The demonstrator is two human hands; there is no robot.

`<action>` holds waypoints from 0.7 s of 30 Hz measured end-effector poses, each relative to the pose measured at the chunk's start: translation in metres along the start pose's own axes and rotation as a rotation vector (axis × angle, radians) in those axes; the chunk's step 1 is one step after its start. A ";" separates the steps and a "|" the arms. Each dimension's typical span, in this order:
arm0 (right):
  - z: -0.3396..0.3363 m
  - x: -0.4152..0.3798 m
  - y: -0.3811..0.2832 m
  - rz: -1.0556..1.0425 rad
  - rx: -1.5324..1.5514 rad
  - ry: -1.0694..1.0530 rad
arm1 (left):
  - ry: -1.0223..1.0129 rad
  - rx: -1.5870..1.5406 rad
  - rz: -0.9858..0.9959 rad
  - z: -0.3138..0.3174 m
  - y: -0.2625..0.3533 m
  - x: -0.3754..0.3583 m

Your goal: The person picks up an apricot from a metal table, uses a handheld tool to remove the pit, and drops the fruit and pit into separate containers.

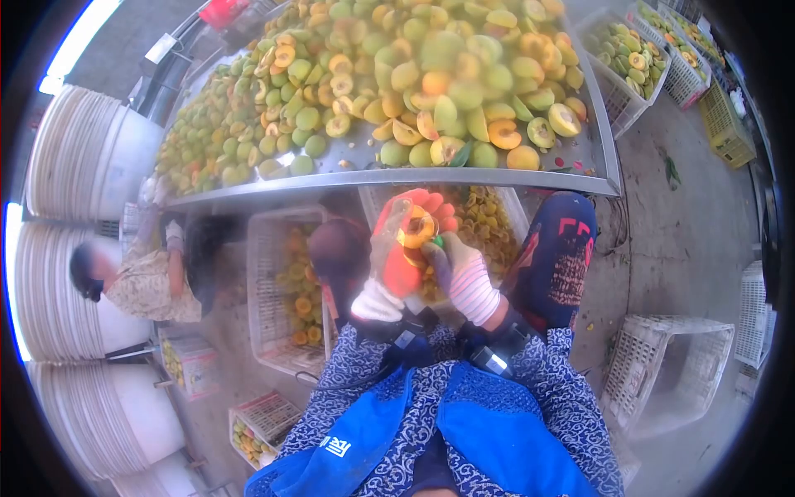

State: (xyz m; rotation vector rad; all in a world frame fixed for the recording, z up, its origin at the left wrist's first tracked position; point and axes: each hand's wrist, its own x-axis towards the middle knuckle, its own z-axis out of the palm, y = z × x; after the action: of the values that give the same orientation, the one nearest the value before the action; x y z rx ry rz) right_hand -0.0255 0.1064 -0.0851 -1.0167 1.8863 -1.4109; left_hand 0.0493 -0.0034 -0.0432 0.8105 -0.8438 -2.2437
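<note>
My left hand (397,244), in an orange-and-white glove, holds a cut orange-yellow fruit half (416,228) between its fingers. Close against its right side is my right hand (455,267), in a pale striped glove, closed on a small tool with a green part (438,241) at the fruit. The rest of the tool is hidden. Both hands are above a white crate of cut fruit (484,217) between my knees. Just beyond them runs the front edge of a metal table (397,176), heaped with green and orange fruit (331,99), some whole and some halved.
Left of my knee stands another crate (258,290) with fruit halves. A seated co-worker (153,282) is at the left, by stacked white round trays (83,282). Fruit-filled crates (621,91) stand at the upper right, an empty crate (662,373) at the lower right.
</note>
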 end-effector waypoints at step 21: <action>0.017 -0.003 0.020 -0.097 0.153 -0.180 | 0.089 0.264 0.186 0.001 -0.014 -0.004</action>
State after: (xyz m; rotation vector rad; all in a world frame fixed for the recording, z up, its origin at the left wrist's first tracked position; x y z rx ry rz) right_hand -0.0147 0.1033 -0.1094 -1.1322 1.5948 -1.4423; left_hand 0.0467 0.0083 -0.0515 0.9039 -1.1394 -1.9454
